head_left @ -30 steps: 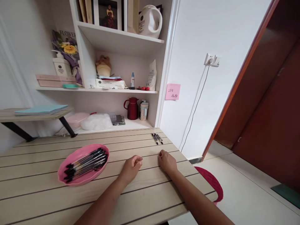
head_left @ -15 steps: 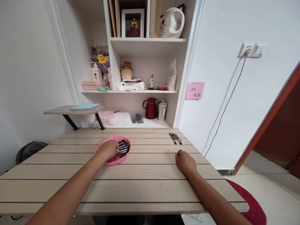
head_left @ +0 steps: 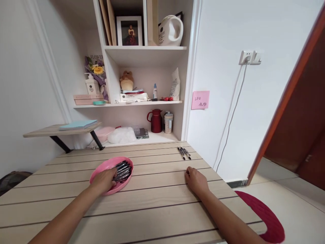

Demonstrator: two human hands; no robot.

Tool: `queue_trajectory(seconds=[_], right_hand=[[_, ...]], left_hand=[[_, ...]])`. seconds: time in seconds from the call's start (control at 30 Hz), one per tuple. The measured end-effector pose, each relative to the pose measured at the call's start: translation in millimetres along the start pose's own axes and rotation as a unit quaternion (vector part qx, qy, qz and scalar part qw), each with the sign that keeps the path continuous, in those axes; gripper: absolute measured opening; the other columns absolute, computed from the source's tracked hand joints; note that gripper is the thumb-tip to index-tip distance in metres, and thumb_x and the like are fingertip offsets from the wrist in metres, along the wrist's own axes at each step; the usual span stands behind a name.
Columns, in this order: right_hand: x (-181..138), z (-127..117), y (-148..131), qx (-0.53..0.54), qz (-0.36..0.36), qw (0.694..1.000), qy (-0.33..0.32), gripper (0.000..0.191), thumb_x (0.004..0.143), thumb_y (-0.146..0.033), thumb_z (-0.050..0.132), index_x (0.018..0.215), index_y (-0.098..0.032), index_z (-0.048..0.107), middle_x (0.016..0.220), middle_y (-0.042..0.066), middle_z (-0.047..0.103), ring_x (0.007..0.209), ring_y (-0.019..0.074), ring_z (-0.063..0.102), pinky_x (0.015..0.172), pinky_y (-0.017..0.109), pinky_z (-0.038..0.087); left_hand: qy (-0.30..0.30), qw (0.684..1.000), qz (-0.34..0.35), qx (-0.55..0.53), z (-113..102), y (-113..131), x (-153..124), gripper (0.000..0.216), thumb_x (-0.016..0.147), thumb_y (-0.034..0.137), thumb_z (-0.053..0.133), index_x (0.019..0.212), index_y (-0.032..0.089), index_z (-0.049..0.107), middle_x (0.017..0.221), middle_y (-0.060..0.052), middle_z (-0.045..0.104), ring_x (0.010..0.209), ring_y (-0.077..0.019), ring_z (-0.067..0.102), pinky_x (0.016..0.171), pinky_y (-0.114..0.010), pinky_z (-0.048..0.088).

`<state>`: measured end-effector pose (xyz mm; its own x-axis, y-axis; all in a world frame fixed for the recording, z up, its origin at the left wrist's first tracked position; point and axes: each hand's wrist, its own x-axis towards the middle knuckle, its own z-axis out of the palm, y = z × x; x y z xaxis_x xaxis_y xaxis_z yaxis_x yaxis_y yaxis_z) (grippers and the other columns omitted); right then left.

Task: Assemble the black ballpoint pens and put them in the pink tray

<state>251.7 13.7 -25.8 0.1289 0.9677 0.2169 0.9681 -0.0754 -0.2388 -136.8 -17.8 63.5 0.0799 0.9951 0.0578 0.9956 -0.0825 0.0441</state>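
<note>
My left hand [head_left: 103,181] reaches over the near left rim of a round pink tray [head_left: 98,167]. Its fingers are closed at the near ends of black and clear pens [head_left: 123,170], several of which lie side by side in the tray. Which pen the fingertips grip is partly hidden by the hand. My right hand [head_left: 197,180] rests on the tabletop in a loose fist, with nothing visible in it. Beyond it, a small group of pens [head_left: 184,153] lies on the table near the right edge.
A low riser shelf [head_left: 43,131] with blue paper [head_left: 78,124] stands at the back left. Behind the table is a white shelf unit holding a red jug [head_left: 155,121], a tumbler [head_left: 168,122] and a plastic bag [head_left: 122,135]. A pink note [head_left: 200,100] sticks to the wall.
The view has turned slightly to the right, so things sit further left. My left hand has drawn back a little towards the pens' near ends. My right hand keeps its place on the table.
</note>
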Motion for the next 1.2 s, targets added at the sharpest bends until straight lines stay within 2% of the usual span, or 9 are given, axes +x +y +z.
queue_trajectory(seconds=[0.17, 0.3, 0.37, 0.47, 0.57, 0.7, 0.8, 0.93, 1.2], right_hand=[[0.4, -10.6, -4.5, 0.046, 0.001, 0.999, 0.011, 0.019, 0.083, -0.026, 0.040, 0.081, -0.018, 0.056, 0.084, 0.008, 0.063, 0.081, 0.0178, 0.058, 0.062, 0.025, 0.032], [-3.0, -36.0, -39.0, 0.237, -0.060, 0.970, -0.019, 0.033, 0.083, -0.041, 0.040, 0.067, -0.018, 0.056, 0.073, 0.007, 0.063, 0.074, 0.0188, 0.057, 0.062, 0.026, 0.035], [-4.9, -44.4, -63.4, 0.448, -0.121, 0.884, -0.056, 0.036, 0.081, -0.049, 0.041, 0.076, -0.018, 0.057, 0.073, 0.005, 0.063, 0.074, 0.0173, 0.058, 0.062, 0.025, 0.038], [-3.8, -39.3, -91.5, 0.701, -0.072, 0.703, -0.099, 0.045, 0.076, -0.060, 0.041, 0.087, -0.017, 0.053, 0.071, 0.002, 0.062, 0.061, 0.0131, 0.057, 0.053, 0.022, 0.041], [2.3, -18.8, -99.1, 0.768, 0.004, 0.629, -0.120, 0.046, 0.070, -0.063, 0.048, 0.077, -0.018, 0.048, 0.054, -0.004, 0.054, 0.033, 0.0065, 0.041, 0.031, 0.018, 0.028], [8.2, 0.5, -91.5, 0.772, 0.045, 0.617, -0.147, 0.045, 0.066, -0.059, 0.056, 0.081, -0.017, 0.047, 0.049, -0.006, 0.052, 0.026, 0.0052, 0.037, 0.024, 0.015, 0.021], [7.5, 1.0, -89.4, 0.778, 0.048, 0.606, -0.161, 0.044, 0.065, -0.056, 0.058, 0.082, -0.017, 0.047, 0.048, -0.007, 0.052, 0.023, 0.0035, 0.032, 0.023, 0.014, 0.021], [6.1, -0.2, -92.3, 0.785, 0.030, 0.587, -0.195, 0.042, 0.067, -0.056, 0.056, 0.081, -0.017, 0.047, 0.042, -0.009, 0.049, 0.021, 0.0043, 0.032, 0.022, 0.015, 0.024], [9.8, 1.7, -89.2, 0.788, 0.048, 0.588, -0.178, 0.044, 0.068, -0.059, 0.053, 0.073, -0.016, 0.048, 0.047, -0.005, 0.054, 0.021, 0.0053, 0.037, 0.021, 0.015, 0.022]], left_hand=[[0.072, 0.973, -0.016, -0.221, -15.7, 3.2, 4.7, 0.008, 0.069, 0.027, 0.051, 0.066, 0.020, 0.049, 0.059, 0.002, 0.056, 0.056, -0.0145, 0.053, 0.052, -0.023, 0.032], [-0.016, 0.833, -0.039, -0.552, -16.1, 66.9, 3.1, 0.023, 0.066, 0.035, 0.057, 0.081, 0.020, 0.048, 0.056, 0.007, 0.048, 0.044, -0.0070, 0.044, 0.044, -0.018, 0.030], [-0.063, 0.786, -0.036, -0.614, -4.6, 113.3, 3.0, 0.028, 0.064, 0.036, 0.060, 0.082, 0.019, 0.049, 0.051, 0.009, 0.043, 0.038, -0.0041, 0.037, 0.039, -0.016, 0.022], [-0.123, 0.734, -0.040, -0.666, 22.4, 174.7, 8.2, 0.046, 0.060, 0.045, 0.063, 0.095, 0.019, 0.050, 0.053, 0.008, 0.047, 0.034, -0.0030, 0.032, 0.035, -0.016, 0.014], [-0.110, 0.708, -0.046, -0.696, 49.5, 209.6, 18.8, 0.056, 0.064, 0.054, 0.056, 0.107, 0.019, 0.049, 0.048, 0.008, 0.045, 0.030, -0.0031, 0.027, 0.035, -0.017, 0.010], [-0.140, 0.692, -0.072, -0.704, 73.9, 220.4, 31.2, 0.067, 0.068, 0.055, 0.052, 0.125, 0.021, 0.038, 0.039, 0.011, 0.037, 0.026, -0.0046, 0.025, 0.034, -0.018, 0.009], [-0.120, 0.668, -0.076, -0.731, 81.5, 217.4, 34.4, 0.074, 0.066, 0.058, 0.052, 0.127, 0.019, 0.034, 0.046, 0.008, 0.045, 0.031, -0.0072, 0.038, 0.033, -0.017, 0.021], [-0.084, 0.625, -0.060, -0.774, 80.7, 212.9, 32.3, 0.064, 0.063, 0.057, 0.057, 0.113, 0.017, 0.046, 0.052, 0.007, 0.046, 0.036, -0.0057, 0.040, 0.036, -0.017, 0.028], [-0.112, 0.639, -0.047, -0.760, 78.4, 209.5, 28.3, 0.041, 0.066, 0.053, 0.059, 0.084, 0.016, 0.053, 0.053, 0.005, 0.047, 0.034, -0.0026, 0.031, 0.032, -0.015, 0.017]])
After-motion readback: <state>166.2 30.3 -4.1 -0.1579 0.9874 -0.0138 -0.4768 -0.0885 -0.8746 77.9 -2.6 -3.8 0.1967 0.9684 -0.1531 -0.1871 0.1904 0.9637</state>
